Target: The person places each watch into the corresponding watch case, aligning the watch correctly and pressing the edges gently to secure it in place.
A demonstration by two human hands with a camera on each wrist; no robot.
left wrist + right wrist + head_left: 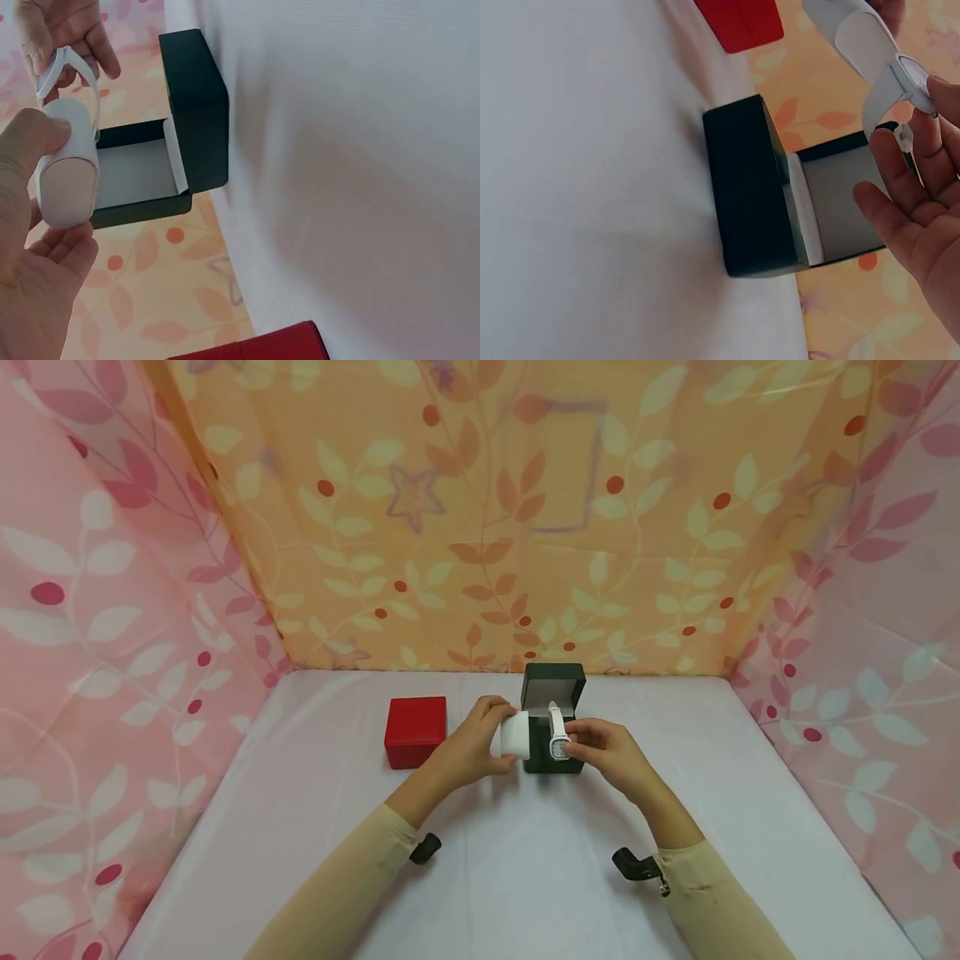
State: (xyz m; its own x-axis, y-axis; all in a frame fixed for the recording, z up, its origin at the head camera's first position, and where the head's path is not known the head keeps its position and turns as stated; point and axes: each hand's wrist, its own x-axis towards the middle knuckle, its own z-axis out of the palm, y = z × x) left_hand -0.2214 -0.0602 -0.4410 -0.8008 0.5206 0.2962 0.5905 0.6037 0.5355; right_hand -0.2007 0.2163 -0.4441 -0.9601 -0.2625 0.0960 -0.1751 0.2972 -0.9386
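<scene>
A white watch cushion (515,735) is held between the thumb and fingers of my left hand (474,747), its rounded end (69,193) facing the left wrist camera. My right hand (613,753) pinches a white wristwatch (557,733) by its case, the dial (915,73) under the thumb. The watch strap (91,79) bends in a loop right at the cushion's far end. Both hands are above the front of a dark green watch box (553,672), whose lid stands up and whose pale lining (838,199) shows inside.
A closed red box (416,727) sits on the white-covered table (495,877), left of the green box. Flowered cloth (480,510) hangs behind the table, with pink flowered cloth (90,693) along both sides. Black wrist mounts (633,864) stick out from the sleeves.
</scene>
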